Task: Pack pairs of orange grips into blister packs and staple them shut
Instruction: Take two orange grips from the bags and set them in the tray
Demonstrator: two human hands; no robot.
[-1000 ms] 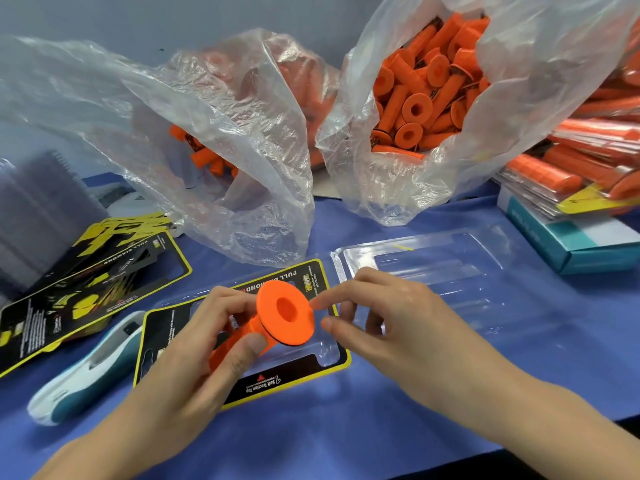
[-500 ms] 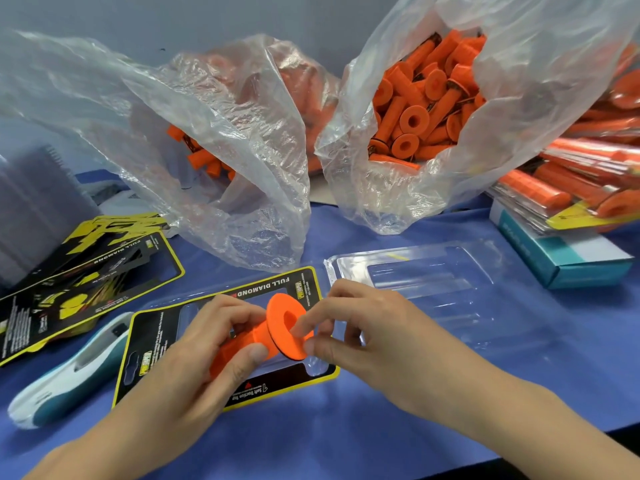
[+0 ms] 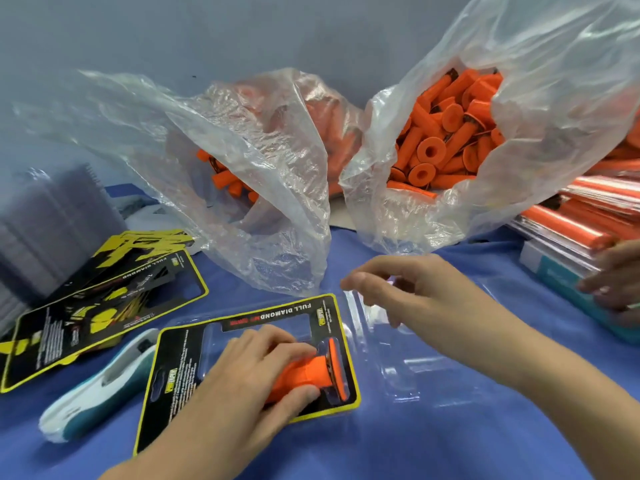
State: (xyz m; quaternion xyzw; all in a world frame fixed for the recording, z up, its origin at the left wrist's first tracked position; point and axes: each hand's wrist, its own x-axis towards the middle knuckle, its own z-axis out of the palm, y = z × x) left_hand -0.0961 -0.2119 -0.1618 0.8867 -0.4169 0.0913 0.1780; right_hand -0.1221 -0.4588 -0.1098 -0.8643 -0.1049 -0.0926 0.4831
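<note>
An open clear blister pack (image 3: 408, 362) lies on the blue table, its left half backed by a black and yellow card (image 3: 180, 368). My left hand (image 3: 249, 375) grips an orange grip (image 3: 304, 375) and holds it down in the card half's cavity, flange to the right. My right hand (image 3: 415, 292) hovers above the pack's clear right half, fingers loosely curled and holding nothing. Two clear plastic bags, the left bag (image 3: 242, 174) and the right bag (image 3: 446, 140), hold several loose orange grips at the back.
A white and teal stapler (image 3: 93, 389) lies left of the pack. Spare printed cards (image 3: 104, 299) sit at the left, beside a stack of clear blisters (image 3: 52, 230). Finished packs (image 3: 581, 216) pile on a teal box at the right, where another person's hand (image 3: 616, 282) rests.
My left hand lowered the orange grip from the air into the card half's cavity. My right hand let go of its flange and lifted away to the right. Another hand appeared at the right edge.
</note>
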